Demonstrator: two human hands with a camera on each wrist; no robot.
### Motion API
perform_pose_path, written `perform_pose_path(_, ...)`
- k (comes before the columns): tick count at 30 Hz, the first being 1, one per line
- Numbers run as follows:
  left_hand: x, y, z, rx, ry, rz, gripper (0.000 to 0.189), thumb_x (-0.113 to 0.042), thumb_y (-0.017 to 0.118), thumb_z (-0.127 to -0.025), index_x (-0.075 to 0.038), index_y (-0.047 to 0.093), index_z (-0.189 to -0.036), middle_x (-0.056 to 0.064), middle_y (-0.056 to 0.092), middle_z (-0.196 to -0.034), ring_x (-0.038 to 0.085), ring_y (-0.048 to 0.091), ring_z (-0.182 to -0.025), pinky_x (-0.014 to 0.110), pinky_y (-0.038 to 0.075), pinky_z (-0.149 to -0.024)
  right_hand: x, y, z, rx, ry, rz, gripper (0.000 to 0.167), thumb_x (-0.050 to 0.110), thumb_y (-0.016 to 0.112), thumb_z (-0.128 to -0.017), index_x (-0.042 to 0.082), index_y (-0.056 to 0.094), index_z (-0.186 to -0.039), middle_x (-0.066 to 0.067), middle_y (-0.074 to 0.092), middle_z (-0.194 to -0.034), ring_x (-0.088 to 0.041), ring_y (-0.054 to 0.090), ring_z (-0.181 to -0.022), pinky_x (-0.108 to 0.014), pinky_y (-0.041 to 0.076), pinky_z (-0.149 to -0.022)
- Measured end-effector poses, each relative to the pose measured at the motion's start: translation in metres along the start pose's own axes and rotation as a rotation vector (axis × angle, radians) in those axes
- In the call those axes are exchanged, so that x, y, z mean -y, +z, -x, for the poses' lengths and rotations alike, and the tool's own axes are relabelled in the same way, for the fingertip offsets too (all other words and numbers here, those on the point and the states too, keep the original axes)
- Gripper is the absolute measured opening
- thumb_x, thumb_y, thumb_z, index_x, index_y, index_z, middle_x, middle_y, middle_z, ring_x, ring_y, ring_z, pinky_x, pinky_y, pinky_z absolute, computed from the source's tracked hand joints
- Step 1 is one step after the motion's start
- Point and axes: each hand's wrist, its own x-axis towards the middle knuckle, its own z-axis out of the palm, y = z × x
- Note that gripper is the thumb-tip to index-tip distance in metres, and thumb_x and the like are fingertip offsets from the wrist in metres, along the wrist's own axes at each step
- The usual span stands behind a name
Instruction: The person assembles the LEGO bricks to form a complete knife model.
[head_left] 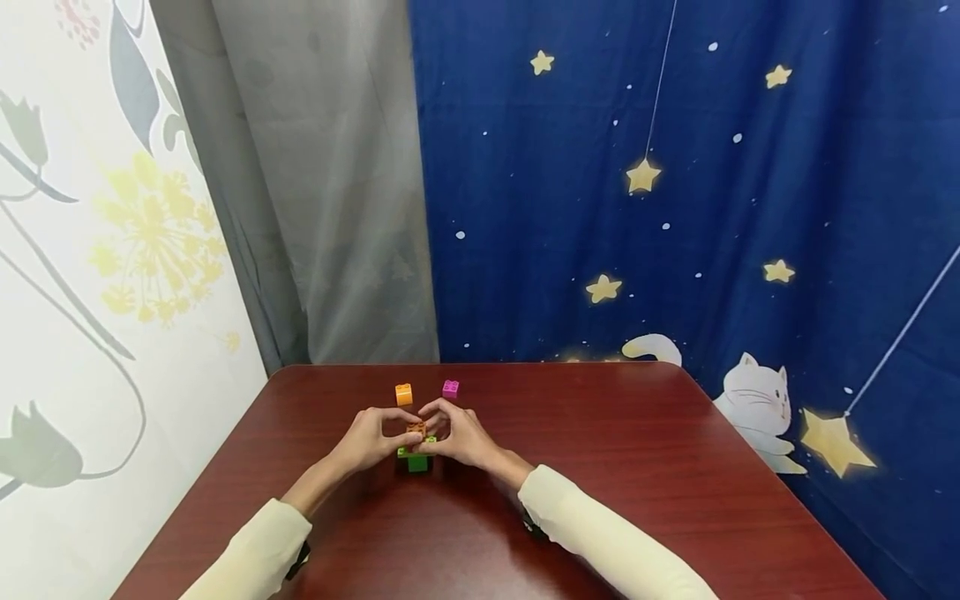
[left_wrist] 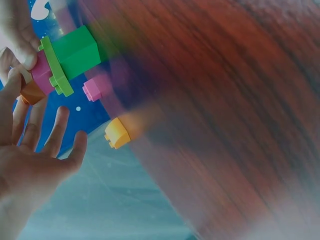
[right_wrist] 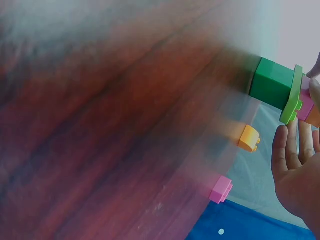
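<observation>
A small stack stands on the table: a dark green block at the bottom, a thin light green plate over it, then a pink brick and an orange-brown brick on top. From the left, my left hand pinches the orange-brown brick between thumb and fingers. Opposite it, my right hand has its thumb on the pink brick and its fingers behind the stack, steadying it. In the right wrist view, the right hand's other fingers spread beside the light green plate.
Behind the hands lie a yellow-orange brick and a loose pink brick. The dark red wooden table extends to both sides. A grey curtain and a blue star-patterned curtain hang beyond its far edge.
</observation>
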Motion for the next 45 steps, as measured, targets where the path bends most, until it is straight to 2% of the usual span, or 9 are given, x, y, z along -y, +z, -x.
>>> perform_pose_path(2, 0.000, 0.000, 0.000, 0.006, -0.009, 0.000, 0.026, -0.031, 0.084, -0.090, -0.019, 0.080, -0.113, 0.004, 0.077, -0.109, 0.006, 0.024, -0.047, 0.024, 0.032, -0.047, 0.000, -0.001, -0.001, 0.015, -0.011, 0.007, 0.052, 0.013, 0.092, -0.080, 0.010, 0.064, -0.124, -0.003, 0.079, -0.101, -0.016, 0.075, -0.087, -0.021, 0.057, -0.072)
perform_pose_path(7, 0.002, 0.000, 0.000, 0.009, -0.005, -0.008, 0.026, -0.031, 0.084, -0.089, -0.021, 0.079, -0.112, 0.003, 0.076, -0.112, 0.018, 0.047, -0.064, 0.027, 0.043, -0.063, -0.003, -0.001, -0.002, 0.031, -0.051, 0.034, 0.049, 0.016, 0.092, -0.081, 0.014, 0.065, -0.121, -0.001, 0.078, -0.101, -0.011, 0.074, -0.086, -0.030, 0.061, -0.073)
perform_pose_path(11, 0.003, 0.000, 0.000, 0.004, 0.010, -0.004, 0.025, -0.032, 0.084, -0.089, -0.021, 0.080, -0.111, 0.004, 0.076, -0.113, 0.025, 0.064, -0.088, 0.037, 0.054, -0.077, -0.004, -0.003, -0.003, 0.059, -0.072, 0.033, 0.047, 0.018, 0.091, -0.082, 0.014, 0.065, -0.121, -0.001, 0.077, -0.102, -0.015, 0.074, -0.087, -0.035, 0.062, -0.075)
perform_pose_path(15, 0.003, 0.000, 0.000, 0.014, 0.033, 0.010, 0.026, -0.033, 0.083, -0.090, -0.019, 0.079, -0.112, 0.004, 0.077, -0.111, 0.025, 0.070, -0.105, 0.051, 0.058, -0.086, -0.004, -0.007, -0.002, 0.081, -0.067, 0.017, 0.046, 0.018, 0.090, -0.083, 0.015, 0.066, -0.122, -0.002, 0.077, -0.103, -0.021, 0.075, -0.089, -0.033, 0.061, -0.076)
perform_pose_path(21, 0.004, 0.000, 0.001, 0.002, 0.037, 0.001, 0.028, -0.036, 0.084, -0.089, -0.020, 0.080, -0.110, 0.000, 0.078, -0.105, 0.021, 0.071, -0.101, 0.046, 0.059, -0.083, -0.008, -0.015, -0.001, 0.114, -0.028, 0.012, 0.046, 0.021, 0.090, -0.084, 0.014, 0.067, -0.123, -0.001, 0.076, -0.103, -0.017, 0.074, -0.090, -0.026, 0.060, -0.075)
perform_pose_path(29, 0.004, -0.001, -0.002, -0.005, 0.047, 0.001, 0.028, -0.035, 0.085, -0.088, -0.020, 0.080, -0.110, -0.001, 0.078, -0.107, 0.021, 0.071, -0.103, 0.051, 0.057, -0.090, -0.023, -0.028, -0.002, 0.079, -0.016, 0.048, 0.033, 0.020, 0.081, -0.093, 0.008, 0.069, -0.121, 0.000, 0.076, -0.100, -0.007, 0.071, -0.087, -0.031, 0.059, -0.079)
perform_pose_path(35, 0.004, -0.002, -0.003, 0.003, 0.019, 0.017, 0.027, -0.035, 0.086, -0.087, -0.022, 0.080, -0.110, -0.002, 0.078, -0.108, 0.019, 0.071, -0.105, 0.048, 0.057, -0.092, -0.037, -0.036, -0.005, 0.054, -0.008, 0.059, 0.035, 0.017, 0.080, -0.093, 0.001, 0.069, -0.123, -0.006, 0.076, -0.100, -0.013, 0.073, -0.087, -0.038, 0.060, -0.082)
perform_pose_path(41, 0.006, -0.001, -0.001, 0.010, 0.005, 0.019, 0.028, -0.038, 0.085, -0.087, -0.024, 0.080, -0.110, -0.002, 0.077, -0.111, 0.019, 0.070, -0.107, 0.046, 0.057, -0.094, -0.056, -0.041, -0.011, 0.045, 0.048, 0.101, 0.037, 0.013, 0.080, -0.093, -0.002, 0.067, -0.124, -0.009, 0.076, -0.101, -0.017, 0.074, -0.089, -0.036, 0.059, -0.085)
perform_pose_path(45, 0.005, 0.000, -0.001, 0.010, 0.005, 0.025, 0.027, -0.039, 0.085, -0.087, -0.025, 0.080, -0.110, -0.004, 0.077, -0.109, 0.017, 0.070, -0.106, 0.045, 0.057, -0.093, -0.065, -0.045, -0.012, 0.035, 0.089, 0.113, 0.039, 0.012, 0.080, -0.092, -0.005, 0.066, -0.124, -0.015, 0.076, -0.102, -0.024, 0.075, -0.090, -0.038, 0.060, -0.085)
